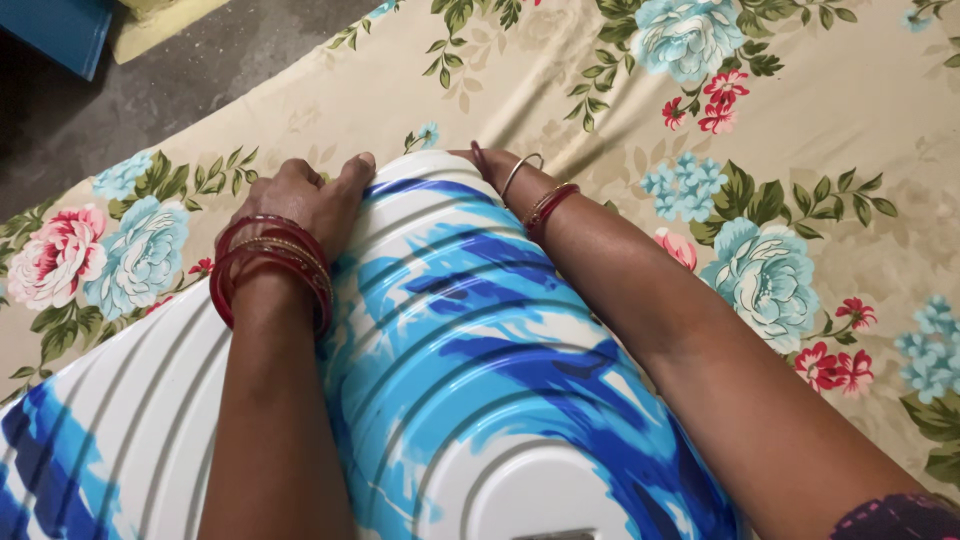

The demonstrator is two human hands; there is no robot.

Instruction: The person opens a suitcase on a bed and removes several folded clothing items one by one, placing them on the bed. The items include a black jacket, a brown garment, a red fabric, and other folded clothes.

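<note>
Both hands grip the far end of the suitcase [470, 340], which lies flat on the floral sheet [800, 180]. Left hand [305, 200] curls over the corner, fingers together; right hand [500, 165] hooks over the edge, fingers hidden. Shifting it looks underway; an even two-handed pull is needed.

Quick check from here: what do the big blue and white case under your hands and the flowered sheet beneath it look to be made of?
The case looks like hard moulded plastic: smooth, slightly glossy, with raised ribs that keep their shape. The left hand rests on its far edge; the right hand is mostly hidden over that edge. The floral sheet looks like thin woven cloth, matte, with soft creases.
</note>
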